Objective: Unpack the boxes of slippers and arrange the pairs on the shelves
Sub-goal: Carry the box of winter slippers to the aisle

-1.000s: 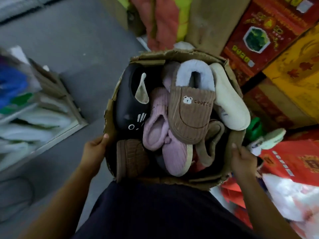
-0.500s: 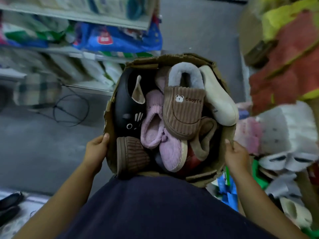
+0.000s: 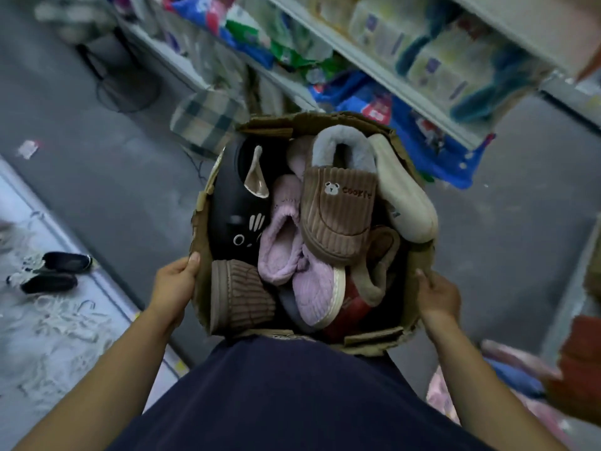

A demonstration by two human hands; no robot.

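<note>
**Both grips on a full box of slippers**

The left grip (image 3: 174,283) curls over the left rim of the cardboard box (image 3: 199,242) and the right grip (image 3: 437,296) clasps the right rim. The box is at frame centre, against the person's body. The slippers heaped inside look soft and light. The card looks limp and torn (the rims may buckle), so a hold under the base seems safer. The brown corduroy slipper (image 3: 338,213) rides on top, and the cream slipper (image 3: 406,196) overhangs the right rim and might slide out. The shelves (image 3: 383,73) cross the upper right.
</note>
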